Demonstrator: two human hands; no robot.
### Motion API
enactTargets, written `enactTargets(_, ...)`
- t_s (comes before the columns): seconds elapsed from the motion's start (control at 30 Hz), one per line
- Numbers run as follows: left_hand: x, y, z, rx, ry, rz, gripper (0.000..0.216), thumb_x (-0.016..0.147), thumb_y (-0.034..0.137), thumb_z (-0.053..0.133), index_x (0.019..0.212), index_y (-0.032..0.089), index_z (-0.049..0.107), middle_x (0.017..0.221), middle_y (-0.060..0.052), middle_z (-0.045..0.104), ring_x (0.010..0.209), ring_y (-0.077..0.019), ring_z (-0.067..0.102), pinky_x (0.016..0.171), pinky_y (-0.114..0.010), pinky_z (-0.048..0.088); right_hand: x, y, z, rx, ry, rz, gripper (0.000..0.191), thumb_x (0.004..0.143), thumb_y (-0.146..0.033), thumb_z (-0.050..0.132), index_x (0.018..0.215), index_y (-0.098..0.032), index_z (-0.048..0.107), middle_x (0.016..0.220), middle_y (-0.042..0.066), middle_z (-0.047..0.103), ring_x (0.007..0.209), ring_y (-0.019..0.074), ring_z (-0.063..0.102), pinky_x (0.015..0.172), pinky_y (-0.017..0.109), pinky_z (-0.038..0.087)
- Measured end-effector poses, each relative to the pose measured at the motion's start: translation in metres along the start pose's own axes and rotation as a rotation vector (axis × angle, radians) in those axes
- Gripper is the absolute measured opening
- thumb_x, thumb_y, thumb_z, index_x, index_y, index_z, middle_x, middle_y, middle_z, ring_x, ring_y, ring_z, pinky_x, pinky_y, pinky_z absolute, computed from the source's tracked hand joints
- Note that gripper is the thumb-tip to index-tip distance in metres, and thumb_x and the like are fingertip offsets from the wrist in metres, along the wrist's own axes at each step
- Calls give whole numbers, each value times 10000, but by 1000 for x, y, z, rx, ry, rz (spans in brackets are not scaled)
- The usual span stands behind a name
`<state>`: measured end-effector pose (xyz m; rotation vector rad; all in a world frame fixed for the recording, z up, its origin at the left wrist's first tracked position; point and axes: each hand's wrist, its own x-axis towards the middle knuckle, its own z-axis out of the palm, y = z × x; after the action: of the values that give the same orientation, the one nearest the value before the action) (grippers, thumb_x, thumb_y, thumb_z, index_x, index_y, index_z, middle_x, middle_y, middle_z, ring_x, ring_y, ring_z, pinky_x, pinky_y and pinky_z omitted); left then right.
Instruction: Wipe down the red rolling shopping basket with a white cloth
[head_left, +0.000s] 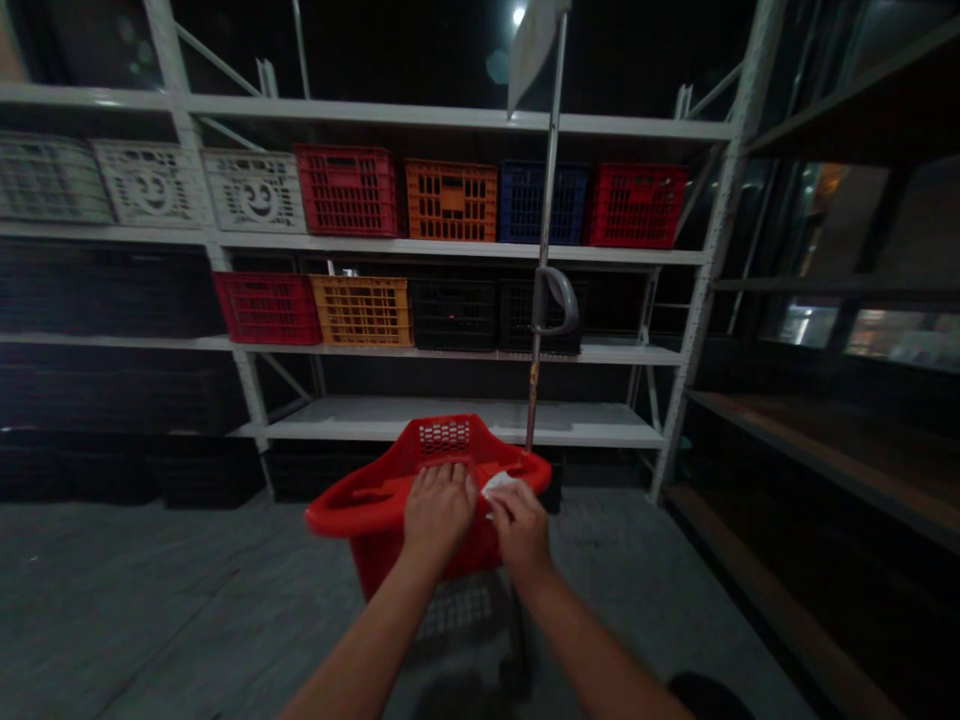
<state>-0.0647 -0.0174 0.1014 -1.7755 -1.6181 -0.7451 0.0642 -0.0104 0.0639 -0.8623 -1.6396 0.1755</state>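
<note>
A red plastic shopping cart (360,515) stands directly in front of me. My left hand (440,505) rests over its near rim, fingers together and curled over the edge; the fingertips are partly hidden. Just to the right, my right hand (523,522) pinches a crumpled white wipe (496,485) against the same rim. Whether the wipe is paper or cloth I cannot tell. A tall metal pole (550,190) with a grey loop handle (566,302) rises at the cart's right side and carries a pale sign panel (534,50) at its top.
Behind the cart runs a white metal shelving rack (457,245) with several plastic crates, among them an orange crate (451,200) and a yellow crate (364,310). Brown shelves (825,460) line the right side. Concrete floor (150,600) surrounds the cart.
</note>
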Motion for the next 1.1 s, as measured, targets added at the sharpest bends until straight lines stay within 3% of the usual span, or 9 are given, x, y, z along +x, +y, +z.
enactTargets(0.1, 1, 4, 0, -11, -13, 9, 366, 841, 316, 305, 955, 148, 609, 918, -100, 647, 873, -228, 570, 865, -384, 365, -12, -1, 17, 34, 106, -3, 230, 826, -147, 415, 879, -201, 632, 821, 49, 563, 806, 145, 532, 777, 273, 428)
enactTargets(0.2, 0, 4, 0, -21, -21, 12, 373, 840, 328, 308, 992, 153, 600, 966, -98, 643, 897, -227, 568, 879, -383, 359, -8, 20, 1, -12, 222, 9, 213, 821, -169, 414, 858, -185, 623, 832, 68, 553, 835, 164, 525, 810, 304, 414)
enactTargets(0.37, -1, 2, 3, -40, -1, 4, 379, 829, 334, 323, 1012, 155, 603, 1004, -111, 636, 928, -233, 565, 890, -395, 354, 11, 50, -31, -35, 422, 312, 215, 831, -230, 369, 859, -152, 568, 872, 104, 532, 838, 188, 506, 774, 312, 409)
enactTargets(0.47, 0, 2, 4, -32, -3, 2, 380, 829, 333, 322, 1010, 154, 604, 995, -110, 639, 923, -236, 567, 893, -400, 353, 2, 39, -15, 63, 416, 365, 233, 844, -241, 340, 880, -154, 554, 881, 99, 527, 846, 180, 506, 772, 292, 406)
enactTargets(0.6, 1, 3, 4, -30, -16, 13, 384, 836, 332, 311, 1001, 150, 606, 974, -109, 646, 913, -234, 571, 890, -397, 356, -23, 14, 14, 141, 287, 256, 227, 835, -227, 377, 828, -175, 597, 861, 71, 519, 861, 171, 501, 803, 291, 396)
enactTargets(0.77, -3, 1, 2, -31, -30, 14, 378, 832, 354, 325, 1016, 173, 601, 1032, -94, 634, 952, -229, 560, 904, -395, 350, -6, 30, -8, 51, 416, 289, 234, 823, -254, 396, 835, -156, 608, 922, 95, 515, 910, 185, 496, 834, 308, 385)
enactTargets(0.83, -4, 0, 1, -7, -40, 16, 380, 831, 358, 327, 1033, 177, 594, 1053, -85, 627, 974, -229, 551, 915, -392, 343, 18, 51, -25, 9, 367, 334, 251, 820, -267, 385, 868, -143, 599, 949, 111, 541, 921, 191, 505, 829, 300, 392)
enactTargets(1.0, -5, -2, -3, 29, -58, 29, 387, 838, 357, 309, 1032, 181, 593, 1041, -75, 633, 967, -231, 553, 909, -392, 347, 70, 95, -37, 114, -139, 504, 253, 787, -305, 414, 860, -150, 599, 845, 66, 630, 790, 184, 553, 705, 277, 439)
enactTargets(1.1, -6, -6, -6, 18, -52, 18, 377, 833, 352, 320, 1017, 180, 601, 1023, -83, 638, 951, -228, 560, 902, -391, 353, 66, 98, -35, 245, -182, 518, 281, 764, -352, 449, 881, -142, 595, 855, 63, 627, 744, 172, 547, 640, 252, 429)
